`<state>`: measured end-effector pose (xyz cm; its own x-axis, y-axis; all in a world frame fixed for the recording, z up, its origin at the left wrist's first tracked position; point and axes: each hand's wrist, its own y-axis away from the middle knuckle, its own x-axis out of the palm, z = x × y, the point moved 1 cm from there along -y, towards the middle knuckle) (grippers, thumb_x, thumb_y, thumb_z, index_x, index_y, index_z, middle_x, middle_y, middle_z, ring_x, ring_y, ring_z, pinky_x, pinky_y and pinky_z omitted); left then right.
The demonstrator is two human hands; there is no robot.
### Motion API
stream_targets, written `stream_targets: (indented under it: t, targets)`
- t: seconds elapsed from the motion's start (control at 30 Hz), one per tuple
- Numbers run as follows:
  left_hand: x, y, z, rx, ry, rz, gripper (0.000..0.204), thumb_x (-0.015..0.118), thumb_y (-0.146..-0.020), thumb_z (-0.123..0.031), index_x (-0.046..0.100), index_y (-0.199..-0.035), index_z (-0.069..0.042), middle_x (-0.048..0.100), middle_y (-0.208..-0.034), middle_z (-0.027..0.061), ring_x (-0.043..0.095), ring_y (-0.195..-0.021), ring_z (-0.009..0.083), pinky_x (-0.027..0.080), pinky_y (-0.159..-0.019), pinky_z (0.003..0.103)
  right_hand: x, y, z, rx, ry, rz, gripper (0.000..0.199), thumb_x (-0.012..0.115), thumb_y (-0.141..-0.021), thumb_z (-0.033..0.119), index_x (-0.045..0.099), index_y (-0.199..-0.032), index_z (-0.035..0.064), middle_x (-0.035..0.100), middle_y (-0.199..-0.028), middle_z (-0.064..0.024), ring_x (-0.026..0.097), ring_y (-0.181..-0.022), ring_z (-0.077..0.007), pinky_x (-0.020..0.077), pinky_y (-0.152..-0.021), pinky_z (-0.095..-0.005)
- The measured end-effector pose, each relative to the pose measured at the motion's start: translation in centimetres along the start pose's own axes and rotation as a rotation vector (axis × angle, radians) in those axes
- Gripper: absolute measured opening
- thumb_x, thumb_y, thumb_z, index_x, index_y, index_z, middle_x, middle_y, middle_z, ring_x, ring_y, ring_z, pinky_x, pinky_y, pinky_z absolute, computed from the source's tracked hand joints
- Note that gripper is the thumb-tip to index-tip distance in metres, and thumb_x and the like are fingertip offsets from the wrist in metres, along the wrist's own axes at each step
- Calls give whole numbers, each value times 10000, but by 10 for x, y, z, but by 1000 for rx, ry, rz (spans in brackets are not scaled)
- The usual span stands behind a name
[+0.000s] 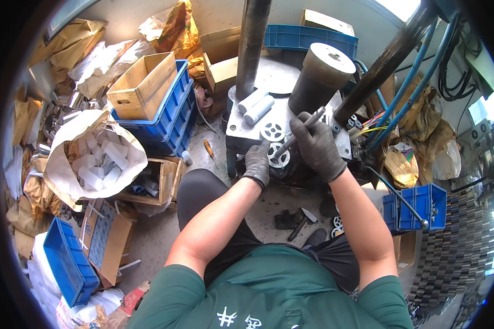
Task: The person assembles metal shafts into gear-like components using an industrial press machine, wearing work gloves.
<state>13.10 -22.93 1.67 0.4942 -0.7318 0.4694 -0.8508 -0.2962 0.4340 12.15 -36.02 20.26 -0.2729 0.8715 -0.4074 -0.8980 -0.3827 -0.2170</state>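
Note:
My right hand [318, 148], in a dark grey glove, is closed around a grey metal rod [311, 120]. The rod slants down toward a silver spoked wheel [280, 159] at the front of the machine's metal bed [237, 129]. Against the left edge of that wheel, my gloved left hand [256, 164] has its fingers closed, with some fingertips hidden. A second spoked wheel [273, 131] lies just behind it on the bed. Farther back on the left rest two whitish cylinders [259, 110].
Two steel columns [251, 49] and a dark cylinder [317, 82] rise from the machine. At left stand stacked blue crates [165, 129] and a sack of translucent tubes [66, 175]. A hammer [303, 223] and an orange-handled screwdriver [209, 149] lie on the floor; a blue bin [417, 208] stands right.

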Motion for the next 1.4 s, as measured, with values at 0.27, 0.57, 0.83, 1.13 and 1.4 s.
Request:
stream_targets:
  t: [0.27, 0.57, 0.83, 1.13, 1.4]
  targets:
    - [-8, 5, 7, 18, 14, 40, 219, 694, -965, -220, 648, -1003, -9, 671, -967, 109, 664, -805, 192, 569, -717, 357, 16, 84, -26, -154, 139, -98, 278, 632, -1026, 267, 677, -1006, -6, 705, -891, -145, 698, -768, -228, 563, -717, -367]
    - [0, 40, 12, 382, -459, 62, 316, 758, -979, -274, 630, -900, 5, 646, -804, 111, 593, -721, 176, 538, -750, 399, -30, 147, -69, 84, -506, -230, 567, 570, -1020, 507, 633, -1174, -35, 714, -1156, -190, 728, -1033, -276, 572, -942, -415]
    - [17, 116, 4, 419, -300, 442, 277, 706, -994, -161, 605, -1188, 10, 596, -1111, 109, 599, -1025, 175, 531, -947, 337, -58, 166, 3, -238, -104, -254, 273, 549, -1048, 279, 594, -1017, 12, 729, -1011, -193, 724, -806, -248, 587, -722, -366]
    - [40, 119, 64, 417, -865, 888, 447, 820, -838, -208, 676, -1255, -135, 529, -1336, 200, 558, -1244, 373, 506, -1059, 454, -83, 148, 20, 232, -25, -122, 327, 653, -1051, 285, 658, -1129, -33, 677, -877, -116, 650, -786, -154, 550, -742, -325]
    - [55, 122, 85, -116, -378, 888, 307, 667, -1048, -215, 599, -1283, -30, 622, -1110, 77, 608, -963, 115, 534, -870, 287, -152, 186, 35, -14, 555, -114, 557, 760, -931, 216, 558, -1413, 24, 709, -1070, -168, 723, -847, -275, 572, -771, -402]
